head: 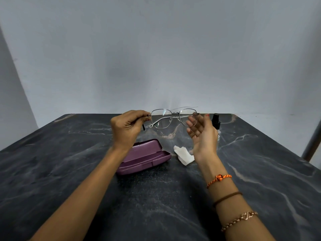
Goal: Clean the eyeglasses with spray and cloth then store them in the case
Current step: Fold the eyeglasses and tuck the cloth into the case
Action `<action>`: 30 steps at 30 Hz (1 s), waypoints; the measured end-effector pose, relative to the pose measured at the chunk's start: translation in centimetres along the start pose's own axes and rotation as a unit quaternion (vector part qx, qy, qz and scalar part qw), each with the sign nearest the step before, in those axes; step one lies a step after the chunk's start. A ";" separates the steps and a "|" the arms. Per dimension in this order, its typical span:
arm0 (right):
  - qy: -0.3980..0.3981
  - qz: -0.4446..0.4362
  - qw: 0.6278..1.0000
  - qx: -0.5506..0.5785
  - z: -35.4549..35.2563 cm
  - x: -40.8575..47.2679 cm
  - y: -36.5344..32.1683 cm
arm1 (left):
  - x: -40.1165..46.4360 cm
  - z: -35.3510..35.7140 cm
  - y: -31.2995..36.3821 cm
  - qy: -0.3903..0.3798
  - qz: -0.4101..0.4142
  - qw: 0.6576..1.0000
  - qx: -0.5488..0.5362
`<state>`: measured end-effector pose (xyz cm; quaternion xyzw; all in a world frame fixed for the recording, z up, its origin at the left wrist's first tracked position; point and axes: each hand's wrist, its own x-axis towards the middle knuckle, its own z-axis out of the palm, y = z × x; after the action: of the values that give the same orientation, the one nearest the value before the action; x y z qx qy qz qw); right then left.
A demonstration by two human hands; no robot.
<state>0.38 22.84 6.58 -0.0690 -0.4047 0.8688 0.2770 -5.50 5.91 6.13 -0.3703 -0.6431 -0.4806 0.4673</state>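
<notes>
Thin metal-framed eyeglasses [160, 119] are held up above the table, lenses facing me. My left hand [127, 126] pinches the frame at its left hinge. My right hand [201, 132] is at the frame's right end, palm up and fingers apart, behind the right lens; whether it grips the frame is unclear. One temple arm is folded across behind the lenses. A purple case [144, 156] lies open on the table below my left wrist. Beside it lies a crumpled white cloth [184, 154]. A spray bottle with a black cap [216, 121] stands behind my right hand, mostly hidden.
The table is dark marble [69, 171] with pale veins, its far edge against a grey wall. A metal pole [311, 143] leans at the right edge. Bracelets circle my right wrist.
</notes>
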 end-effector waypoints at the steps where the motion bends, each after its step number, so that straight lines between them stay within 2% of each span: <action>1: -0.006 0.019 1.000 0.012 -0.1 0.0 0.0 | 0.1 -0.1 0.0 -0.001 0.006 1.000 0.003; 4: -0.032 0.087 0.995 0.039 -0.2 0.0 0.2 | 0.1 -0.4 -0.1 0.007 0.014 1.000 0.011; 7: -0.049 0.116 0.991 0.040 -0.2 0.0 0.4 | 0.1 -0.6 -0.5 0.020 0.014 1.000 0.018; 22: -0.032 0.096 0.994 0.038 -0.4 0.0 0.3 | 0.1 0.3 -0.8 0.065 0.013 0.998 0.006; 26: -0.021 0.088 0.995 0.037 -0.4 0.0 0.3 | 0.2 0.7 -0.4 0.063 -0.062 0.993 -0.083; 28: -0.024 0.087 0.995 0.035 -0.4 -0.1 0.3 | 0.3 0.9 0.2 0.072 -0.140 0.971 -0.181; 30: -0.030 0.088 0.995 0.031 -0.3 -0.1 0.3 | 0.6 0.9 0.9 0.095 -0.217 0.934 -0.267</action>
<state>0.41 22.80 6.15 -0.0695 -0.3780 0.9035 0.1895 -5.07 7.02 6.83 -0.2853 -0.5087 -0.7571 0.2942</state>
